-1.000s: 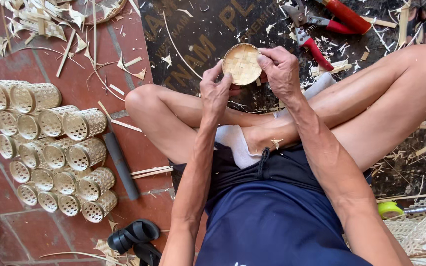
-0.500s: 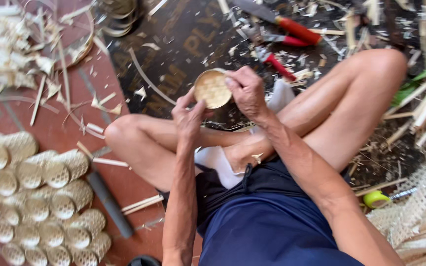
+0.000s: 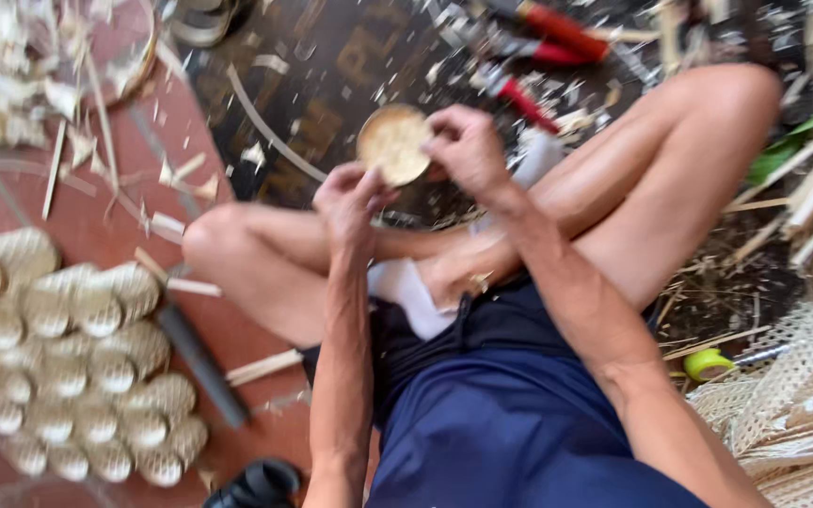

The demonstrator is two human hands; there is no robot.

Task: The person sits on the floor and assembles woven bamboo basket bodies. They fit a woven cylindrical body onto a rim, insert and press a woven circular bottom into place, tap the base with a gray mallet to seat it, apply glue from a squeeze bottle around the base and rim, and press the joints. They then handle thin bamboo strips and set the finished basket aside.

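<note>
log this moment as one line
left hand: grips round woven disc at lower edge | right hand: holds its right side | finished woven cups: on floor, person's left

A single head-worn camera looks steeply down the wearer's own torso and crossed legs to the floor — a close view, with both forearms running up from the bottom edge to the left hand (image 3: pixel 350 198) and right hand (image 3: pixel 468 150) at upper centre. The frame is motion-blurred. Stacked woven cups (image 3: pixel 68 357) fill the lower left; red-handled tools (image 3: pixel 557 28) lie at the top — no second view overlaps.
</note>
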